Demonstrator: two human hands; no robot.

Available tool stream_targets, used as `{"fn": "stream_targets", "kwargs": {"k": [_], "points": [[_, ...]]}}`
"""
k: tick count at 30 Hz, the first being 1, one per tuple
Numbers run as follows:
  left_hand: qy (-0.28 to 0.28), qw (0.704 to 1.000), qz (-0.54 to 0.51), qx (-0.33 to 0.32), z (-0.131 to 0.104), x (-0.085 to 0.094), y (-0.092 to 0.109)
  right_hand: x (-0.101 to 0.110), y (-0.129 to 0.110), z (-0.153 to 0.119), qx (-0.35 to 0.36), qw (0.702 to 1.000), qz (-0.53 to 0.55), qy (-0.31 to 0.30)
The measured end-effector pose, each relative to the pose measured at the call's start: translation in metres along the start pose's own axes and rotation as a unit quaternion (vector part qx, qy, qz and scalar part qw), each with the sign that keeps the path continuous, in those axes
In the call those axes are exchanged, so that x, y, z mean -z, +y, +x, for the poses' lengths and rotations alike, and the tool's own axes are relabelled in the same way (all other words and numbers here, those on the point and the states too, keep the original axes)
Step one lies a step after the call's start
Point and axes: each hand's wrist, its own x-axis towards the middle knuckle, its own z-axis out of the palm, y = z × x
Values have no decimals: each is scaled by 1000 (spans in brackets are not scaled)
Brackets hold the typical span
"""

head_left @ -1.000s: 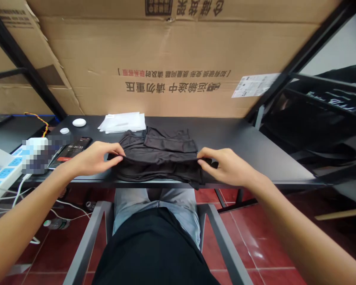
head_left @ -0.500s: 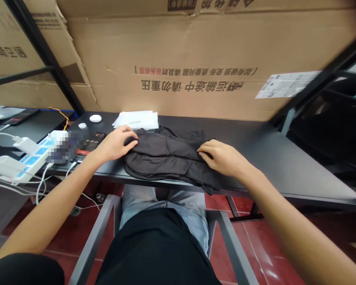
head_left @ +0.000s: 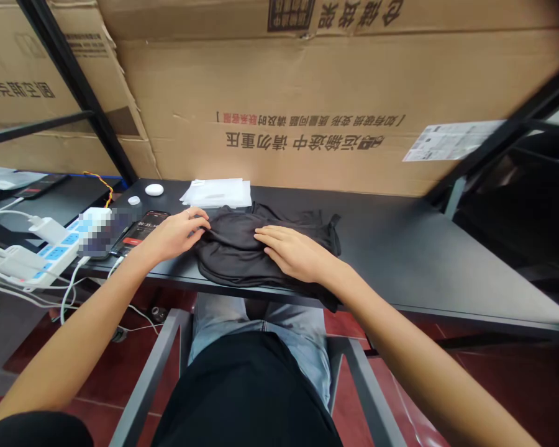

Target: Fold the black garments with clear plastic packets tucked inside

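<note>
A folded piece of dark, soft clothing (head_left: 233, 264) lies on the black table near its front edge, its folds wrinkled and loose parts sticking out at the right. At the upper left edge of the clothing, my left hand (head_left: 179, 234) has its fingers and thumb bent together on the fabric, gripping it. My right hand (head_left: 298, 253) rests on the middle of the clothing with its fingers stretched out and nearly flat. Part of the fabric is hidden beneath that hand and wrist.
White sheets (head_left: 218, 193) lie behind the clothing. To the left are a phone (head_left: 144, 231), a power strip (head_left: 65, 245) with white cables, a white oval case (head_left: 154, 190) and a small white cap (head_left: 133, 200). A cardboard panel (head_left: 279, 81) stands along the table's (head_left: 400, 248) back.
My right hand has moved left from the clothing's right end onto its middle, its fingers going from a pinch to flat. My left hand stays at the left edge.
</note>
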Motion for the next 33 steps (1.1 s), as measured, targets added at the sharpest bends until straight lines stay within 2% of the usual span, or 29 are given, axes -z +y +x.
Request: {"fn": "stream_targets", "kwargs": {"k": [3, 7, 10, 13, 15, 16, 18, 20, 22, 24, 27, 30, 33], "points": [[62, 998, 10, 5, 17, 9, 18, -8, -2, 0, -14, 1000, 23, -6], [136, 990, -16, -37, 60, 14, 67, -3, -2, -9, -1, 999, 41, 8], [103, 986, -60, -115, 92, 2, 109, 11, 5, -26, -53, 996, 29, 60], [72, 975, -111, -177, 106, -13, 131, 29, 15, -48, -149, 975, 13, 164], [97, 974, -129, -159, 104, -19, 130, 38, 18, -59, -169, 962, 17, 211], [112, 977, -128, -126, 100, -20, 126, 40, 19, -61, -159, 964, 24, 214], [113, 988, -102, -27, 88, -20, 116, 40, 17, -62, -114, 977, 38, 176], [67, 994, -58, 70, 75, -19, 108, 34, 13, -58, -72, 990, 35, 117], [5, 993, -29, 112, 65, -21, 107, 26, 9, -51, -59, 995, 14, 77], [-35, 993, -22, 106, 59, -26, 110, 19, 9, -47, -66, 996, -7, 62], [-49, 995, -15, 91, 59, -36, 118, 15, 11, -45, -83, 995, -13, 60], [-23, 995, -11, 96, 63, -39, 124, 16, 12, -45, -94, 994, -14, 56], [37, 996, -14, 76, 70, -29, 133, 15, 6, -41, -91, 994, 1, 53]]}}
